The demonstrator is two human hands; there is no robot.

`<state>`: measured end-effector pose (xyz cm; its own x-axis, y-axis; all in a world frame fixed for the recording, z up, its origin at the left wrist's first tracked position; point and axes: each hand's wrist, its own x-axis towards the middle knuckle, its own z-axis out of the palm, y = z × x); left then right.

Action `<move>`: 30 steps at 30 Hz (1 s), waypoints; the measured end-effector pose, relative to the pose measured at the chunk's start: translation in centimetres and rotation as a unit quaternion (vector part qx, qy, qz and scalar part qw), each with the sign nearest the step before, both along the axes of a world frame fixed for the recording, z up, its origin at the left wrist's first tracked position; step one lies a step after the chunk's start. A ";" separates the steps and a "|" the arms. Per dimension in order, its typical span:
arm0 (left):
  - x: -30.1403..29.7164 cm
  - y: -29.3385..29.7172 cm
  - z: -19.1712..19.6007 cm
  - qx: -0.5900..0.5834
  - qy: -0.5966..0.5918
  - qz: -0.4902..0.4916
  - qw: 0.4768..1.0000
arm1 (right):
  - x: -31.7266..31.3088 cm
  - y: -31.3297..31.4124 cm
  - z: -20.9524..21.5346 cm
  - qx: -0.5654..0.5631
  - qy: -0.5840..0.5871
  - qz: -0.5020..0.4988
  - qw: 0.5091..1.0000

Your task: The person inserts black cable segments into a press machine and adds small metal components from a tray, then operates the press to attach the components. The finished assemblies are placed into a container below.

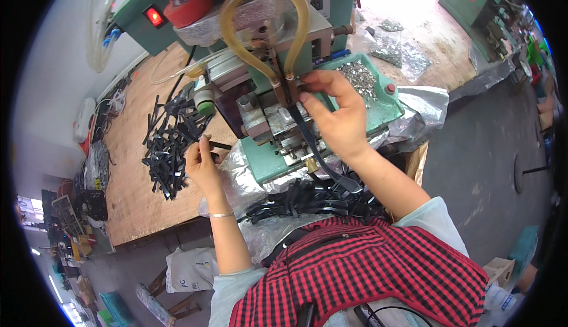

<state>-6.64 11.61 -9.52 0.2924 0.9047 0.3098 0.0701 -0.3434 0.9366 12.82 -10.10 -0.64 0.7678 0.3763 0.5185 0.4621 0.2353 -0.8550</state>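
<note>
Workshop with grey floor and a wooden tabletop at left. At the centre, in the green machine, a black strap, upper end at a pair of copper-coloured blocks, lower part slanting down toward the near side to a widened end. Close by that upper end, thumb and index finger of the right hand, bent toward each other just beside the blocks; impossible to tell whether gripping strap or block. To the left, at the edge of a loose pile of black strips, the left hand, thumb and fingers pinched on a short black strip pointing right. Below the machine, near the person's body, a bundle of black straps. Looping above the blocks, a yellowish hose. Beyond the right hand, a green tray with small shiny metal pieces and a red button at right. Farther out, a switch glowing red, a checked apron, a white sack and, at upper right, another green machine.
</note>
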 end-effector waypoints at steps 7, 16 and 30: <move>1.3 -5.0 7.6 0.095 -0.129 -0.035 0.986 | -0.8 -0.1 0.6 0.060 0.119 0.073 0.988; 2.9 -12.0 12.7 0.522 -0.017 -0.195 0.830 | -2.8 -2.9 4.8 0.009 0.115 0.180 0.977; 6.9 -12.6 9.8 0.590 -0.029 -0.216 0.777 | 7.1 -10.8 -5.3 -0.321 -0.007 -0.166 0.932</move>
<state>0.29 -0.97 0.32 0.4446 -0.1982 0.8735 -0.3216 -0.9455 -0.0508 19.91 -20.91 -5.90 0.8921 0.3549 0.2797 0.4308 -0.4808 -0.7637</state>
